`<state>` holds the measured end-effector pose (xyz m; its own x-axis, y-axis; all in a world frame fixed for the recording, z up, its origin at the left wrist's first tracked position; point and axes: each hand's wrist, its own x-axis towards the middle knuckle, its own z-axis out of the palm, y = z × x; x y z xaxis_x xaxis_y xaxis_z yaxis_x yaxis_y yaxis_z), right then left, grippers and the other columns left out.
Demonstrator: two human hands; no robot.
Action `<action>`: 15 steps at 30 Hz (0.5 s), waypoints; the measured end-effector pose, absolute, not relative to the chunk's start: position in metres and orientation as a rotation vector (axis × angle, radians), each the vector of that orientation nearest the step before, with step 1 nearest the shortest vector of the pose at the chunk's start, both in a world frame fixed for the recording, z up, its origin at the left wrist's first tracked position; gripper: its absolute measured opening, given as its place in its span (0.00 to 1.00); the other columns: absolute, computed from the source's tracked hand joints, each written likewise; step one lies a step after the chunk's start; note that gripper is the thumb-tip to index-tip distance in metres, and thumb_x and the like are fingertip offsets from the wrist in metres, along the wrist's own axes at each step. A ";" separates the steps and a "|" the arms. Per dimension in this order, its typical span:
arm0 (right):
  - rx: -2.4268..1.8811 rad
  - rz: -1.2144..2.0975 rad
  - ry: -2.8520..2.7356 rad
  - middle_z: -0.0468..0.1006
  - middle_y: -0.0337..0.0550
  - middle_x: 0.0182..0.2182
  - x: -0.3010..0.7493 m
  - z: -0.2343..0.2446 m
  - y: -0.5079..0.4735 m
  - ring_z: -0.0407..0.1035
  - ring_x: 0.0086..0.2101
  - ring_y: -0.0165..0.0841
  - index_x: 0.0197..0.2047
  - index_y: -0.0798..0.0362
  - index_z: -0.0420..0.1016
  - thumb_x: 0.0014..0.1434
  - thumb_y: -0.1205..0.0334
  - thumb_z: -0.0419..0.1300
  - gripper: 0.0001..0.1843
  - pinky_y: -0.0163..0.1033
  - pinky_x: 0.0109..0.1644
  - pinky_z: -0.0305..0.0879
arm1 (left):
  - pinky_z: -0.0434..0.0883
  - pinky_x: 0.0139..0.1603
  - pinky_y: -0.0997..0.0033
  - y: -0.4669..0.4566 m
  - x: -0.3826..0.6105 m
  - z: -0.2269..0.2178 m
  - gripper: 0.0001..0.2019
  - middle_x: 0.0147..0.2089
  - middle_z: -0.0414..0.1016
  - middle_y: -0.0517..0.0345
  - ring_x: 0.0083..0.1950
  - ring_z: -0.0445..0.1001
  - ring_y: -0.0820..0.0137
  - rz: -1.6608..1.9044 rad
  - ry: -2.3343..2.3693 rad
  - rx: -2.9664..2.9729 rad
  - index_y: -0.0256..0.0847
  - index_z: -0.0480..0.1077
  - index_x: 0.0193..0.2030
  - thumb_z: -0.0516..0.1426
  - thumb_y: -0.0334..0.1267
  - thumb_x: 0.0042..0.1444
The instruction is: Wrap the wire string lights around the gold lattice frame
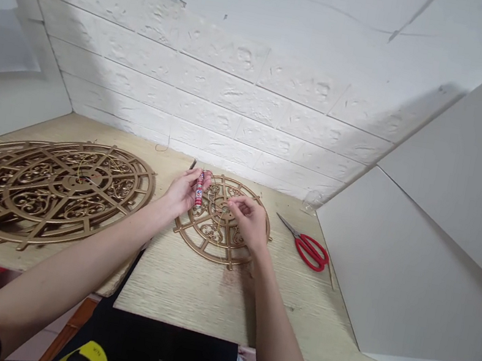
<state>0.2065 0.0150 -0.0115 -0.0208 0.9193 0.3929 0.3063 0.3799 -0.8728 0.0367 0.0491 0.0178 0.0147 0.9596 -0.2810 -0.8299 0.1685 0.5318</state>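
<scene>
My left hand (184, 190) is closed around a slim red tube (199, 190) with a white and blue pattern, held upright above the left part of a round gold openwork panel (204, 254). A thin dark strand (215, 183) curves between the tube and my right hand. Over the panel's centre, my right hand (247, 218) has thumb and fingertips pinched together; what they hold is too small to make out. A fine yellow cord (218, 226) hangs below the right fingertips across the panel, which lies flat on the wooden table (186, 301).
Larger gold panels (20, 238) overlap in a pile on the left. Red-handled scissors (310, 252) lie to the right, blades pointing away to the left. A white brick-pattern wall (218, 96) rises behind, and a white board (420, 274) stands along the right.
</scene>
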 end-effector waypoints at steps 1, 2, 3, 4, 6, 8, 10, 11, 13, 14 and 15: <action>-1.125 0.713 -1.530 0.75 0.39 0.26 0.209 -0.011 0.016 0.64 0.25 0.30 0.33 0.53 0.77 0.54 0.54 0.62 0.11 0.35 0.29 0.61 | 0.75 0.31 0.79 0.049 0.037 0.018 0.07 0.31 0.77 0.50 0.27 0.76 0.76 1.411 0.663 0.241 0.33 0.68 0.32 0.53 0.22 0.60; -1.119 0.710 -1.506 0.75 0.39 0.26 0.211 -0.011 0.017 0.64 0.24 0.30 0.33 0.53 0.77 0.54 0.53 0.62 0.11 0.35 0.29 0.60 | 0.75 0.31 0.79 0.049 0.036 0.018 0.07 0.31 0.77 0.50 0.27 0.76 0.75 1.410 0.664 0.240 0.33 0.68 0.32 0.53 0.22 0.60; -1.116 0.705 -1.492 0.75 0.39 0.26 0.213 -0.011 0.018 0.63 0.24 0.30 0.34 0.53 0.77 0.55 0.53 0.62 0.12 0.35 0.28 0.60 | 0.75 0.31 0.79 0.050 0.036 0.018 0.07 0.31 0.77 0.50 0.27 0.76 0.75 1.411 0.668 0.238 0.33 0.68 0.32 0.53 0.22 0.60; -1.120 0.698 -1.486 0.75 0.39 0.26 0.215 -0.011 0.018 0.63 0.24 0.29 0.35 0.53 0.77 0.55 0.53 0.61 0.12 0.35 0.27 0.59 | 0.75 0.31 0.79 0.050 0.036 0.018 0.07 0.31 0.77 0.50 0.27 0.76 0.75 1.412 0.672 0.236 0.33 0.68 0.32 0.53 0.22 0.60; -1.134 0.659 -1.513 0.75 0.39 0.27 0.219 -0.010 0.018 0.62 0.23 0.30 0.37 0.53 0.77 0.57 0.55 0.59 0.11 0.35 0.27 0.58 | 0.75 0.32 0.78 0.050 0.035 0.018 0.07 0.31 0.77 0.50 0.28 0.76 0.75 1.416 0.677 0.227 0.33 0.69 0.33 0.53 0.22 0.60; -1.135 0.558 -1.627 0.77 0.41 0.31 0.220 -0.009 0.017 0.65 0.26 0.31 0.40 0.52 0.77 0.60 0.59 0.57 0.10 0.36 0.29 0.60 | 0.75 0.32 0.78 0.050 0.036 0.018 0.06 0.31 0.77 0.51 0.27 0.76 0.75 1.414 0.673 0.215 0.33 0.69 0.34 0.53 0.22 0.60; -1.111 0.409 -1.821 0.77 0.44 0.37 0.219 -0.010 0.015 0.68 0.34 0.35 0.41 0.51 0.78 0.61 0.65 0.54 0.11 0.40 0.38 0.64 | 0.75 0.31 0.79 0.050 0.036 0.019 0.06 0.31 0.77 0.51 0.27 0.76 0.75 1.405 0.671 0.202 0.33 0.69 0.35 0.54 0.22 0.59; -1.099 0.338 -1.923 0.77 0.45 0.39 0.218 -0.011 0.015 0.68 0.39 0.37 0.41 0.51 0.78 0.61 0.68 0.54 0.12 0.42 0.43 0.64 | 0.75 0.31 0.79 0.049 0.036 0.019 0.06 0.31 0.77 0.52 0.27 0.76 0.75 1.401 0.673 0.199 0.33 0.69 0.35 0.54 0.22 0.59; -1.094 0.242 -2.074 0.75 0.46 0.40 0.216 -0.014 0.014 0.67 0.44 0.39 0.40 0.50 0.79 0.59 0.71 0.55 0.12 0.45 0.49 0.63 | 0.75 0.30 0.79 0.049 0.036 0.020 0.06 0.31 0.77 0.52 0.27 0.76 0.76 1.398 0.682 0.205 0.33 0.69 0.35 0.54 0.23 0.60; -1.098 0.221 -2.110 0.75 0.46 0.40 0.215 -0.015 0.014 0.66 0.44 0.40 0.38 0.50 0.79 0.59 0.71 0.56 0.11 0.46 0.50 0.63 | 0.75 0.30 0.79 0.048 0.036 0.020 0.06 0.31 0.77 0.52 0.27 0.76 0.76 1.399 0.687 0.213 0.33 0.69 0.35 0.53 0.23 0.60; -1.103 0.214 -2.120 0.74 0.46 0.39 0.214 -0.017 0.015 0.66 0.44 0.40 0.37 0.51 0.78 0.59 0.71 0.57 0.10 0.45 0.49 0.63 | 0.75 0.30 0.79 0.048 0.036 0.020 0.06 0.30 0.77 0.52 0.26 0.76 0.76 1.402 0.693 0.219 0.33 0.69 0.35 0.53 0.23 0.61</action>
<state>0.2139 0.0148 -0.0166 -0.3698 0.7658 0.5261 0.6451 0.6191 -0.4478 0.0364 0.0481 0.0202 0.0107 0.9492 -0.3144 -0.8264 0.1855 0.5317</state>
